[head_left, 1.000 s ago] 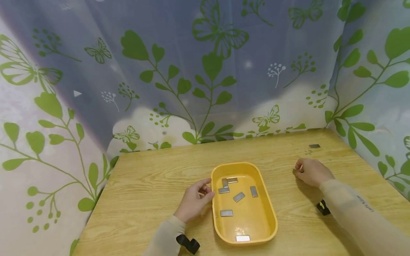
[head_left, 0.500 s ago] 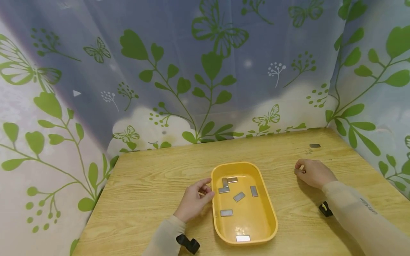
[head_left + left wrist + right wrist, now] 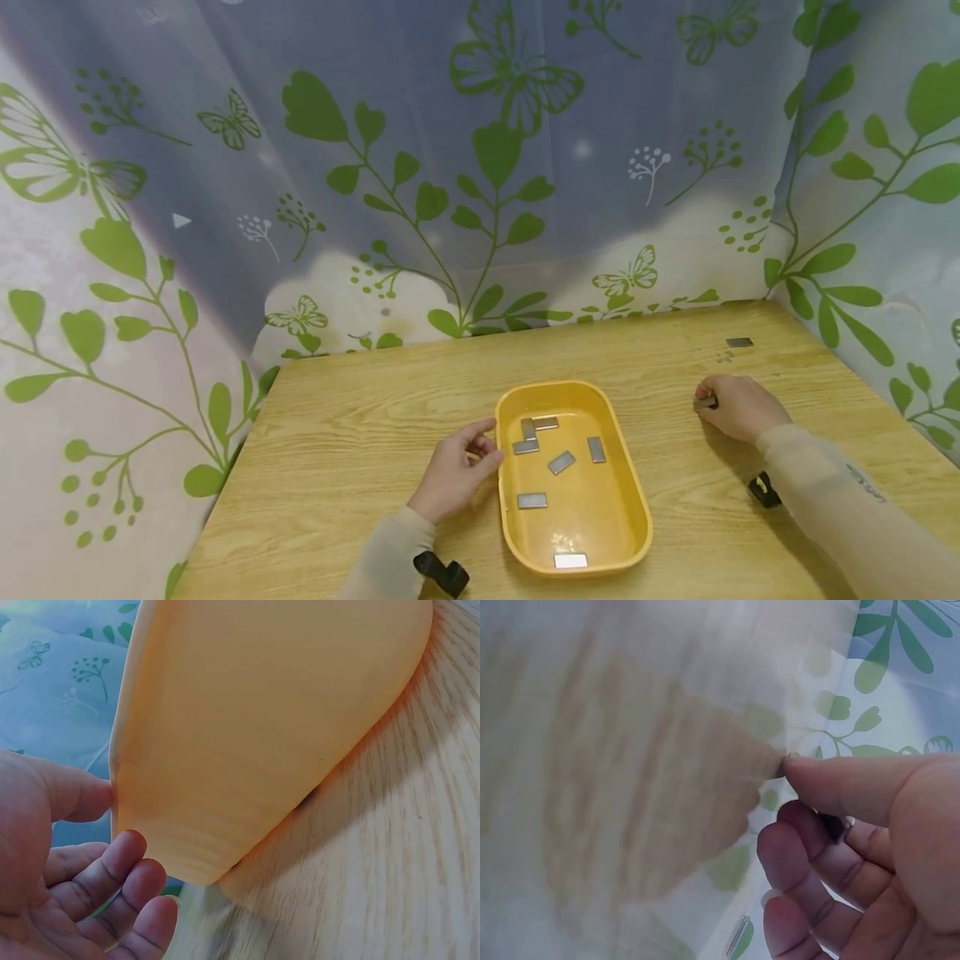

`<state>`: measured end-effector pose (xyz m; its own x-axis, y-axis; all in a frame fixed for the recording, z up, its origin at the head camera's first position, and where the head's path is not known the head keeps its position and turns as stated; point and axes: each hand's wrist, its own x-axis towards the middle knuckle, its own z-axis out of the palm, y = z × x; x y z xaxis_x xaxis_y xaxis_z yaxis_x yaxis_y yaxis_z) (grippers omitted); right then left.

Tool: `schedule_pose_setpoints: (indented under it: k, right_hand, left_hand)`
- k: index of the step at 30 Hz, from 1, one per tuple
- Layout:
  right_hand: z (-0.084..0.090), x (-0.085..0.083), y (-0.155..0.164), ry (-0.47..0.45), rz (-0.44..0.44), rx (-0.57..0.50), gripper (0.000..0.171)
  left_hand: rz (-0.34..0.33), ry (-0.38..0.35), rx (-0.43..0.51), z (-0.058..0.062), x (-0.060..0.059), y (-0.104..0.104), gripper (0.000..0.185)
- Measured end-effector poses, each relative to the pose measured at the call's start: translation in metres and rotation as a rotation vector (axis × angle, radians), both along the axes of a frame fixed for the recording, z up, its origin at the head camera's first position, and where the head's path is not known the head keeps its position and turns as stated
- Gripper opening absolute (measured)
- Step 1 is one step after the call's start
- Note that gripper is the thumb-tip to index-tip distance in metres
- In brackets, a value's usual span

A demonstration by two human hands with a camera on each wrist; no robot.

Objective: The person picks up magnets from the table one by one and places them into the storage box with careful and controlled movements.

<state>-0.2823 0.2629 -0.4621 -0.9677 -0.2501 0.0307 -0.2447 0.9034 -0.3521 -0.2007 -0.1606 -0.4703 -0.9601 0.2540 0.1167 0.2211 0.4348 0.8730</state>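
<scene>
My right hand (image 3: 742,407) is low over the right side of the table, pinching a small flat rectangular metal block (image 3: 704,403) between thumb and fingers. In the right wrist view a dark piece (image 3: 831,827) also shows among the curled fingers; whether it is a second block I cannot tell. My left hand (image 3: 452,471) is at the left side of a yellow plastic tray (image 3: 636,492), its thumb touching the rim and its fingers loosely bent beside the wall. Several similar silver blocks (image 3: 561,462) lie scattered flat in the tray.
Another metal block (image 3: 739,342) lies near the table's far right corner, with small marks or bits (image 3: 724,357) beside it. The wooden table (image 3: 360,433) meets a patterned curtain (image 3: 420,208) at the back and sides.
My right hand has shifted slightly to the right and turned, so the block in its fingers shows more. The left hand and the tray have stayed in place.
</scene>
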Motion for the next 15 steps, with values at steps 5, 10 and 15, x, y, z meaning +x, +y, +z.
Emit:
schedule_pose_setpoints:
  k: [5,10,15]
  right_hand:
    - [0.0031,-0.0013,0.0021,-0.036,-0.004,0.006,0.018]
    - [0.0060,-0.0028,0.0041,-0.088,0.003,-0.020,0.009]
    - [0.0053,-0.0043,0.0069,-0.085,0.019,-0.030,0.010]
  left_hand:
    - [0.007,-0.003,0.002,-0.0013,-0.0006,-0.0002,0.045]
    - [0.004,-0.004,0.008,-0.0018,-0.0009,-0.0001,0.045]
    - [0.003,-0.007,0.007,-0.0005,-0.0004,0.0002,0.044]
